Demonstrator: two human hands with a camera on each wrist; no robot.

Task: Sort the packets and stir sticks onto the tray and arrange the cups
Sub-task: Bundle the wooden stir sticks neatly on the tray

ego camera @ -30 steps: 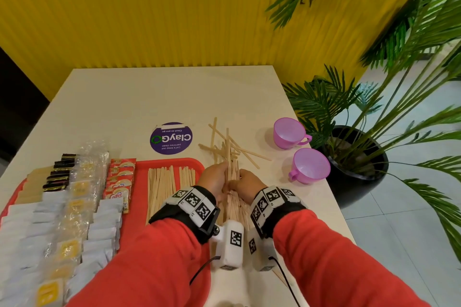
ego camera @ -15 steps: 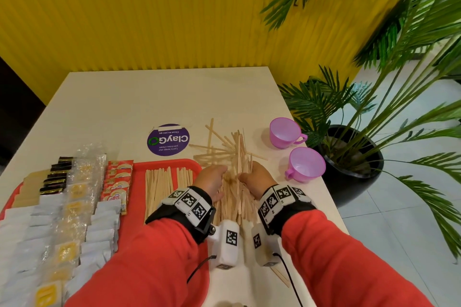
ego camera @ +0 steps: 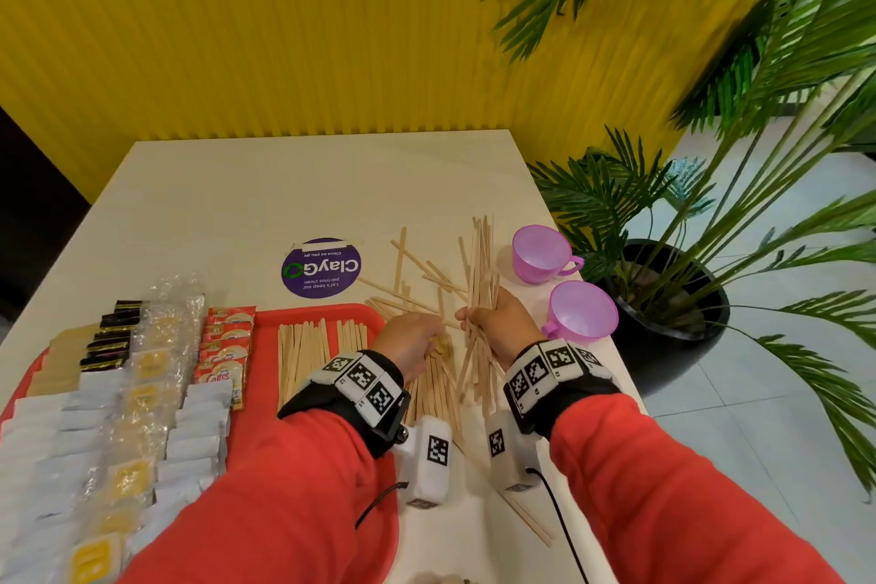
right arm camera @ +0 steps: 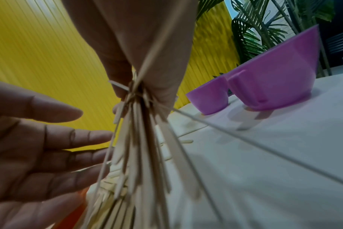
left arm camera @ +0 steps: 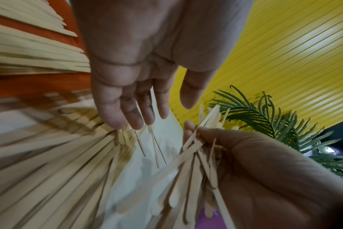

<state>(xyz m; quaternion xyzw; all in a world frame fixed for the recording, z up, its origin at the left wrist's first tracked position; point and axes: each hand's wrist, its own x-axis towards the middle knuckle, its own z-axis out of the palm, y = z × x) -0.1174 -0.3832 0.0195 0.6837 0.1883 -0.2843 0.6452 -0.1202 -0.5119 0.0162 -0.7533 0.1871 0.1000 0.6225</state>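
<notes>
My right hand (ego camera: 493, 322) grips a bundle of wooden stir sticks (ego camera: 479, 280) just right of the red tray (ego camera: 369, 318); its curled fingers (right arm camera: 127, 86) show in the right wrist view wrapped round the bundle (right arm camera: 139, 139). My left hand (ego camera: 412, 339) lies open beside it, straight fingers (left arm camera: 127, 114) touching loose sticks (left arm camera: 68, 155) on the table. More loose sticks (ego camera: 417, 280) lie scattered beyond the hands. Sorted sticks (ego camera: 308, 346) and rows of packets (ego camera: 142, 384) lie on the tray. Two purple cups (ego camera: 542, 251) (ego camera: 580, 311) stand at the right.
A round purple sticker (ego camera: 321, 268) sits on the pale table (ego camera: 284, 185) behind the tray. A potted palm (ego camera: 663, 299) stands off the table's right edge, close to the cups. A yellow ribbed wall (ego camera: 284, 38) closes the far side.
The hands have drawn apart. The right hand has lifted its bundle of sticks up and to the right, while the left hand has opened and settled on the loose sticks by the tray.
</notes>
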